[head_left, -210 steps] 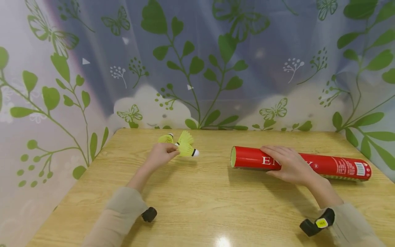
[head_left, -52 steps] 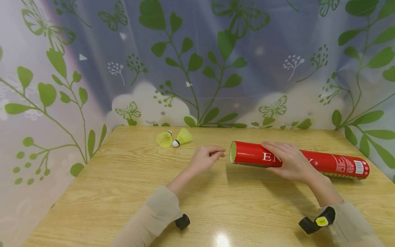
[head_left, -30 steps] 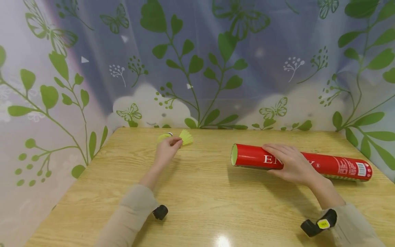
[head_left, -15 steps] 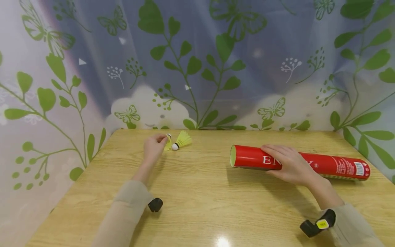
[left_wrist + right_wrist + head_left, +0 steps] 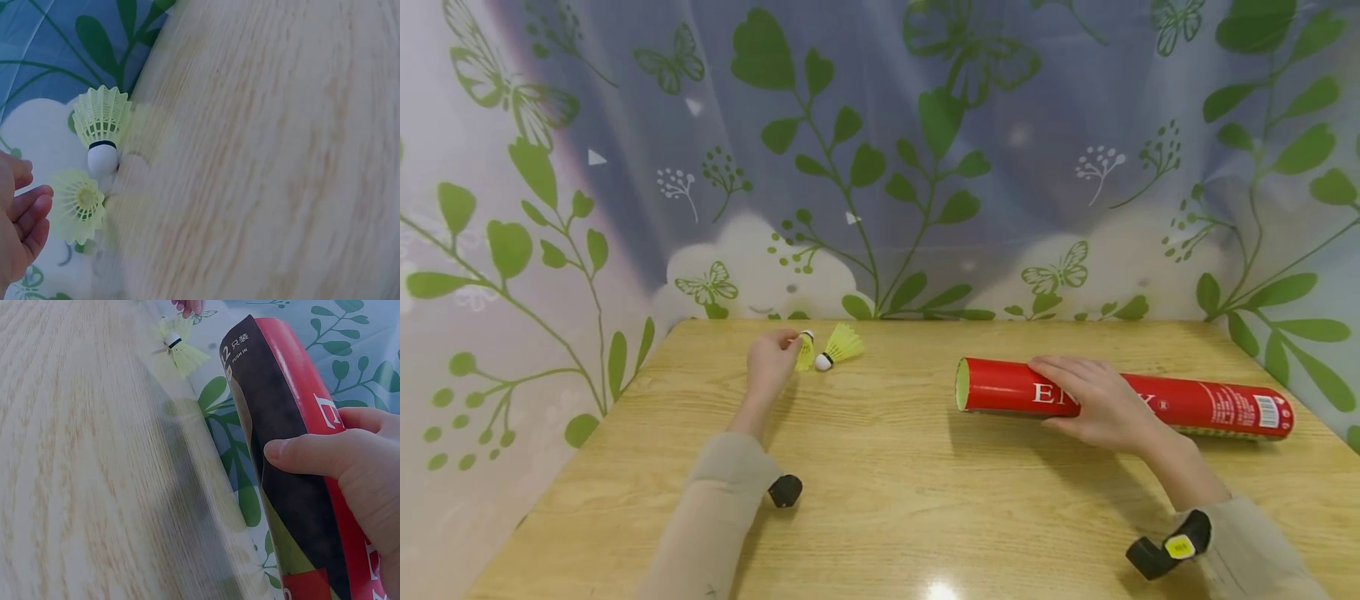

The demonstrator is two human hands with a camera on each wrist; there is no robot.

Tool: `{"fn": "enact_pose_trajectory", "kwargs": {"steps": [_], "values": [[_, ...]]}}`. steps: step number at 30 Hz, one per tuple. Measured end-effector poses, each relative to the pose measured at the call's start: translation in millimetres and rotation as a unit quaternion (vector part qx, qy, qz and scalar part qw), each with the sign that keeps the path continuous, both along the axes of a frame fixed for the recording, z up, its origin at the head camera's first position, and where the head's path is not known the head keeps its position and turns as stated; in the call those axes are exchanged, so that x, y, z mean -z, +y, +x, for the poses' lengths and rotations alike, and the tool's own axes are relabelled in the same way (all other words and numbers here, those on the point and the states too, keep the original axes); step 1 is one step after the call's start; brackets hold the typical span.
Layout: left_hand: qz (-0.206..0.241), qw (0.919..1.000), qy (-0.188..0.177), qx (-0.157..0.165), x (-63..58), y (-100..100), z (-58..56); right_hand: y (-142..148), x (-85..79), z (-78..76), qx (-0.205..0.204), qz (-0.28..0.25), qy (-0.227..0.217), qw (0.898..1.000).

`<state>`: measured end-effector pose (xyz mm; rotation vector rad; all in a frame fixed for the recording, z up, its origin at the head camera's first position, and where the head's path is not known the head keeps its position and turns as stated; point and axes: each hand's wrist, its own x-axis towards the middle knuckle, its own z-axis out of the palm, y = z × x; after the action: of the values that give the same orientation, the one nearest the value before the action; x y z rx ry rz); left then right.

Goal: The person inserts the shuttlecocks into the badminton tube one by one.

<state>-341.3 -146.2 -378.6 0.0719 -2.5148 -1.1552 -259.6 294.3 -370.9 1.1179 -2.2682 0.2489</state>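
My left hand (image 5: 769,363) is beside the left yellow shuttlecock (image 5: 806,353), its fingertips at the skirt's edge. In the left wrist view those fingers (image 5: 39,212) are loosely bent, with nothing seen between them and the thumb. Whether they touch the skirt is unclear. Just right of it lies a second yellow shuttlecock (image 5: 842,343), white cork toward me. My right hand (image 5: 1101,403) grips a long red tube (image 5: 1000,387) from above, thumb on the near side. The tube's mouth faces left, slightly raised over the table; its inside is mostly hidden.
The wooden table (image 5: 880,500) runs back to a patterned curtain (image 5: 880,167) with green leaves and butterflies. Black wrist cameras sit at the left cuff (image 5: 786,491) and the right cuff (image 5: 1150,557).
A third shuttlecock, pinched by my left hand 7 s ago, is out of sight. That hand, later near the tube's mouth, has moved left to the remaining shuttlecocks. The right hand keeps its grip.
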Motion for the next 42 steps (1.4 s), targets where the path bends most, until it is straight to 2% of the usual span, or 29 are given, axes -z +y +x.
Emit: {"fn": "enact_pose_trajectory", "kwargs": {"steps": [12, 20, 25, 34, 38, 42], "values": [[-0.018, 0.9996, -0.021, 0.005, 9.7, -1, -8.9, 0, -0.4, 2.5, 0.008, 0.003, -0.009, 1.0], [-0.049, 0.9984, -0.018, 0.021, 8.7, 2, -13.4, 0, -1.4, 1.9, 0.009, 0.001, -0.004, 1.0], [-0.049, 0.9981, -0.025, 0.028, 10.6, 3, -15.3, 1, -0.7, 1.2, 0.006, 0.0, -0.002, 1.0], [-0.033, 0.9992, -0.018, 0.012, 12.1, 0, -17.4, 2, -0.9, 2.0, 0.006, 0.0, -0.004, 1.0], [-0.037, 0.9993, -0.001, 0.007, 8.9, -1, -15.4, 3, -0.8, 1.6, 0.002, -0.001, -0.001, 1.0], [-0.032, 0.9995, -0.001, -0.001, 3.3, -1, -11.0, 2, -0.8, 1.8, 0.0, -0.003, -0.002, 1.0]]}}
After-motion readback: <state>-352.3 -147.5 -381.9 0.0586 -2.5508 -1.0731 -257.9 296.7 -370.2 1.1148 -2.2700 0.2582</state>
